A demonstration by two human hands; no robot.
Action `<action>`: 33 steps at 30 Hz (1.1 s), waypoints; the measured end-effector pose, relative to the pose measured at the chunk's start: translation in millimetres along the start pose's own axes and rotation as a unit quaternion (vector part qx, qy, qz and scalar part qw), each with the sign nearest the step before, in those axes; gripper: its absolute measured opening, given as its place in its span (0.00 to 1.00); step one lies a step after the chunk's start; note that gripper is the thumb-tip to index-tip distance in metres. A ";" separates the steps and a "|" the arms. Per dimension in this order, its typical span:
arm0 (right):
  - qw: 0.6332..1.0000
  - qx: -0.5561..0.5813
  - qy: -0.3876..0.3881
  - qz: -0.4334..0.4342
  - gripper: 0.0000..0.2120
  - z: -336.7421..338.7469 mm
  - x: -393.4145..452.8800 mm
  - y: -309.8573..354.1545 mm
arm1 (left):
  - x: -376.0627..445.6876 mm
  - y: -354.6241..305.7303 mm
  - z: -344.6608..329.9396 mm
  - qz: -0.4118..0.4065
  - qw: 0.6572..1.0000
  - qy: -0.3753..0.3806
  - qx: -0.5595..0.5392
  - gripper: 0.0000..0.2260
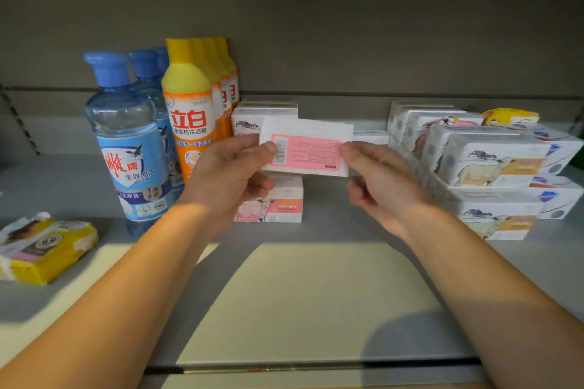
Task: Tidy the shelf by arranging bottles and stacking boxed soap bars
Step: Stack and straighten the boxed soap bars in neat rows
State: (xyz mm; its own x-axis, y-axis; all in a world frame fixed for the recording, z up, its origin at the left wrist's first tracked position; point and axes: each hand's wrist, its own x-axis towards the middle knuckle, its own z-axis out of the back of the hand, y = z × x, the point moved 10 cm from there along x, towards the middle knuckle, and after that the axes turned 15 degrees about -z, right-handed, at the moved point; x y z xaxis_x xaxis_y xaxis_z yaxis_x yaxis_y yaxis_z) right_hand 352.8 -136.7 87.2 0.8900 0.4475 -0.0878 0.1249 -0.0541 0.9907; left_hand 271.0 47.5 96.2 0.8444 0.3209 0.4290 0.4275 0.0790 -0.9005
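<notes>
A white soap box with a pink label panel and a barcode is held up over the grey shelf, its back facing me. My left hand pinches its left end and my right hand pinches its right end. Directly below and behind it stands a stack of pink-and-white soap boxes. A row of blue-capped clear bottles and a row of orange bottles with yellow tops stand to the left. Stacked white soap boxes with a sheep picture fill the right side.
A crumpled yellow soap pack lies at the left front of the shelf. A yellow-topped pack sits on the far right boxes. The shelf's back wall is close behind, and the front lip runs along the bottom.
</notes>
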 end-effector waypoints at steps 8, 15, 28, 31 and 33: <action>0.995 0.086 0.027 0.031 0.10 -5.0 -2.0 10.0 | 1.6 -8.2 -14.9 -0.037 0.993 0.047 -0.099 0.18; 0.989 -0.039 -0.070 0.127 0.07 -2.4 -11.0 22.4 | 3.0 0.4 -0.3 -0.046 0.996 -0.057 -0.056 0.06; 0.935 -0.215 -0.023 0.280 0.31 -25.2 -32.2 42.1 | -8.5 -53.9 -13.5 -0.263 0.959 0.000 0.102 0.23; 0.940 -0.232 -0.041 0.246 0.26 -19.7 -25.6 37.0 | -12.9 -57.2 -19.8 -0.290 0.948 0.014 0.134 0.24; 0.937 -0.235 -0.066 0.250 0.24 -15.1 -24.8 38.4 | -13.2 -56.9 -21.1 -0.296 0.941 0.021 0.159 0.25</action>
State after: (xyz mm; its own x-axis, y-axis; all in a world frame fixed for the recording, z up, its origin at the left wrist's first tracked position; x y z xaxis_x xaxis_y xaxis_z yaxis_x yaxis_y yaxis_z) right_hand 328.9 -136.5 129.0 0.8359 0.3551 0.4184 -0.5015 0.1845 0.8453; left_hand 242.3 18.8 143.3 0.5031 0.0933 0.8592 0.7149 0.5137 -0.4744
